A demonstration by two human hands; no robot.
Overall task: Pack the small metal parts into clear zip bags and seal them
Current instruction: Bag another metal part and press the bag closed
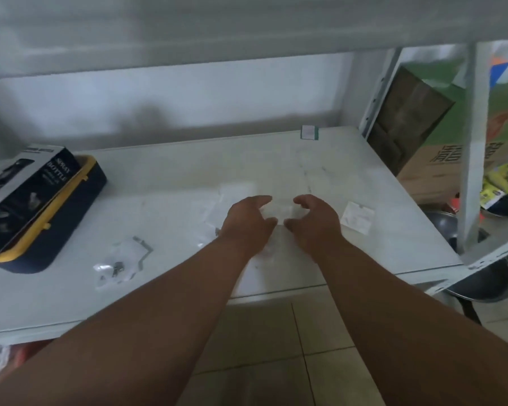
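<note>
Both my forearms reach out over the white tabletop (349, 171). My left hand (248, 219) and right hand (313, 219) sit close together near the middle, fingers curled inward toward each other, thumbs nearly meeting. Between them is a clear zip bag (279, 210); the frame is blurred there, and I cannot tell for certain whether either hand actually pinches it or only cups around it.

More clear bags (208, 212) lie flat just left of my left hand, hard to count. Further left, nearer the front edge, a filled bag (113, 268) holds small metal parts, with a thin bent metal piece (144, 249) beside it. A small white paper slip (358, 216) lies right of my right hand, apart from it.

At the far left, a dark blue case with yellow trim (71, 218) carries a box marked "SPRAY BOTTLE" (27, 186) on top. A small green-and-white tag (310, 132) sits at the back edge.
</note>
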